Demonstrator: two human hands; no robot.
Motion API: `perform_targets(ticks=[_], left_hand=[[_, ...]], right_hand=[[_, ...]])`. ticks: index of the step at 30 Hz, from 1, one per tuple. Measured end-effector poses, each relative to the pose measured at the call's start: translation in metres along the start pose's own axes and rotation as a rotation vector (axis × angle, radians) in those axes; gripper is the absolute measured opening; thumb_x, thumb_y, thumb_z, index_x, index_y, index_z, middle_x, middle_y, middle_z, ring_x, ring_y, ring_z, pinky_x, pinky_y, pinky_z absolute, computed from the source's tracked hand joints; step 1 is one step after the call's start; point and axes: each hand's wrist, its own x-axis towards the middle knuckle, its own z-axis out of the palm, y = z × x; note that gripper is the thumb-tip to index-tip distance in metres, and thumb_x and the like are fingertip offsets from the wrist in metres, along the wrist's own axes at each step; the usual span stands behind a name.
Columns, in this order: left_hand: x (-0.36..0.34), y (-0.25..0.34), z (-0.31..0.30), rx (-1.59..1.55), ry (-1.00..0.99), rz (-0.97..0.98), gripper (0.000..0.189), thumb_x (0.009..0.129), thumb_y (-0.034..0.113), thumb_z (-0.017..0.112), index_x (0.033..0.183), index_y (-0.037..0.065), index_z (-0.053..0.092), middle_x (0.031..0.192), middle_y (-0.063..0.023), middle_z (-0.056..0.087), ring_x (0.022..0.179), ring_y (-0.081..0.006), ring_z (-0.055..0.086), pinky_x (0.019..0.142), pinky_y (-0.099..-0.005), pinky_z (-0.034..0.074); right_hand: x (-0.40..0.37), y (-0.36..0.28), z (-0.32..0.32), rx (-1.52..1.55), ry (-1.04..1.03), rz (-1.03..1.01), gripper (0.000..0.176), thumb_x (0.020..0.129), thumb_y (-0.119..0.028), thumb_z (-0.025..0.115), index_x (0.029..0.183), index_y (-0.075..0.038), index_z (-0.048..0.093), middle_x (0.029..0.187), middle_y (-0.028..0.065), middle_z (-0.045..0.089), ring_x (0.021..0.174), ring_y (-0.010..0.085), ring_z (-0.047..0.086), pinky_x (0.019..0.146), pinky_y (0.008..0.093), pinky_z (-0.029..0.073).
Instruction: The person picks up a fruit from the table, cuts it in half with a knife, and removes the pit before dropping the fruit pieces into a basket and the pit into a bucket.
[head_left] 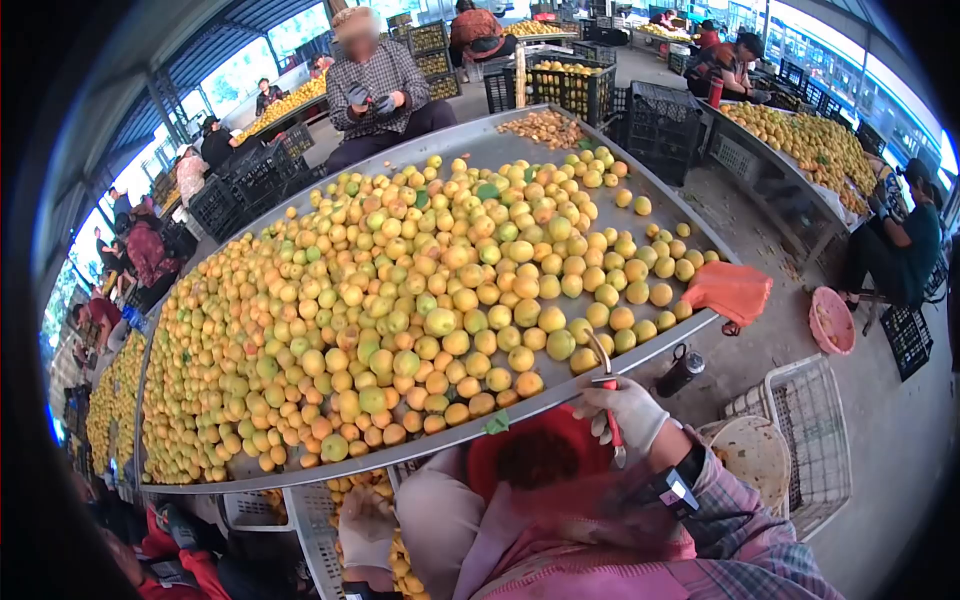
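Observation:
My right hand [630, 412], in a pale glove, is wrapped round a red-handled tool [612, 415] with a curved metal end over the table's near edge. Below the table edge on the left, my left hand [367, 525], also gloved, is over a crate of yellow fruit [400, 565]; its fingers are bent and what they hold, if anything, is too small to make out. Many yellow-orange fruits [400, 290] cover the metal table [480, 432]. A red bucket [590, 440] with dark contents stands between my legs.
An orange cloth [730, 293] lies on the table's right corner. A dark bottle [682, 368], a white crate [815, 430] and a pale bucket [755, 455] stand at the right. Across the table sits a person [375, 90]; other people work at tables beyond.

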Motion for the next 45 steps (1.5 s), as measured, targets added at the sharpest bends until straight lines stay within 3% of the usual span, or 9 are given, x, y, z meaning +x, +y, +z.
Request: perform_targets(ticks=[2, 5, 8, 13, 31, 35, 38, 41, 45], left_hand=[[0.012, -0.023, 0.051, 0.314, 0.037, 0.227, 0.014, 0.089, 0.021, 0.058, 0.085, 0.008, 0.057, 0.093, -0.0058, 0.064, 0.078, -0.0194, 0.059, 0.071, -0.0298, 0.048], [0.02, -0.042, 0.086, -0.111, -0.177, -0.066, 0.032, 0.088, 0.026, 0.064, 0.108, 0.001, 0.062, 0.104, -0.0112, 0.066, 0.089, -0.0232, 0.063, 0.078, -0.0311, 0.05], [-0.009, -0.067, 0.151, -0.066, 0.023, -0.314, 0.038, 0.09, 0.035, 0.063, 0.112, 0.005, 0.061, 0.099, -0.0119, 0.065, 0.087, -0.0252, 0.061, 0.08, -0.039, 0.05], [-0.01, -0.072, 0.147, 0.023, -0.25, -0.239, 0.047, 0.096, 0.041, 0.053, 0.13, 0.008, 0.054, 0.123, -0.0138, 0.06, 0.108, -0.0275, 0.058, 0.092, -0.0424, 0.047], [0.003, -0.044, 0.134, -0.088, -0.265, -0.408, 0.05, 0.099, 0.04, 0.049, 0.135, 0.005, 0.049, 0.128, -0.0149, 0.058, 0.114, -0.0301, 0.057, 0.097, -0.0446, 0.046], [0.001, -0.045, 0.122, -0.192, -0.382, -0.409, 0.054, 0.098, 0.039, 0.051, 0.14, 0.006, 0.044, 0.131, -0.0139, 0.055, 0.115, -0.028, 0.055, 0.099, -0.0415, 0.044], [-0.002, -0.048, 0.119, -0.249, -0.438, -0.398, 0.057, 0.099, 0.038, 0.05, 0.144, 0.007, 0.035, 0.137, -0.0118, 0.048, 0.117, -0.0241, 0.053, 0.101, -0.0376, 0.043], [0.004, -0.062, 0.109, -0.29, -0.488, -0.382, 0.056, 0.101, 0.036, 0.045, 0.147, 0.007, 0.031, 0.14, -0.0111, 0.046, 0.119, -0.0224, 0.052, 0.102, -0.0377, 0.042], [0.019, -0.075, 0.09, -0.27, -0.594, -0.41, 0.055, 0.101, 0.039, 0.045, 0.146, 0.009, 0.033, 0.138, -0.0087, 0.048, 0.118, -0.0218, 0.052, 0.102, -0.0391, 0.043]], right_hand=[[0.019, -0.017, 0.001, -0.052, 0.017, -0.049, 0.031, 0.091, -0.02, 0.061, 0.116, -0.003, 0.056, 0.085, 0.0105, 0.068, 0.05, 0.0148, 0.059, 0.04, 0.028, 0.048], [0.051, -0.043, 0.014, -0.162, 0.136, -0.126, 0.041, 0.084, -0.015, 0.067, 0.122, -0.005, 0.055, 0.083, 0.0095, 0.068, 0.047, 0.0138, 0.059, 0.038, 0.0273, 0.048], [0.093, -0.061, 0.025, -0.354, 0.199, -0.217, 0.043, 0.083, -0.019, 0.068, 0.122, -0.005, 0.056, 0.079, 0.0063, 0.065, 0.047, 0.0134, 0.059, 0.039, 0.027, 0.048], [0.19, -0.076, 0.025, -0.973, 0.462, -0.579, 0.05, 0.075, -0.031, 0.065, 0.12, -0.008, 0.062, 0.101, 0.0219, 0.068, 0.102, 0.0365, 0.064, 0.089, 0.0442, 0.049], [0.21, -0.086, 0.063, -1.115, 0.374, -0.637, 0.041, 0.07, -0.021, 0.074, 0.103, 0.0, 0.061, 0.089, 0.0184, 0.067, 0.086, 0.0351, 0.065, 0.076, 0.0392, 0.052], [0.175, -0.079, 0.065, -0.719, 0.212, -0.751, 0.03, 0.074, -0.005, 0.07, 0.1, 0.002, 0.058, 0.085, 0.008, 0.064, 0.077, 0.018, 0.06, 0.072, 0.0287, 0.049], [0.147, -0.056, 0.054, -0.347, 0.11, -0.512, 0.027, 0.076, -0.003, 0.067, 0.101, 0.001, 0.058, 0.085, 0.0059, 0.063, 0.075, 0.0133, 0.059, 0.068, 0.0246, 0.048], [0.128, -0.023, 0.033, -0.344, 0.094, -0.75, 0.024, 0.078, -0.005, 0.066, 0.101, -0.002, 0.058, 0.08, 0.0042, 0.061, 0.061, 0.0116, 0.058, 0.052, 0.023, 0.046], [0.087, 0.002, 0.013, -0.201, 0.01, -0.367, 0.016, 0.084, -0.012, 0.062, 0.097, -0.007, 0.056, 0.065, 0.0016, 0.056, 0.037, 0.0129, 0.048, 0.028, 0.027, 0.034]])
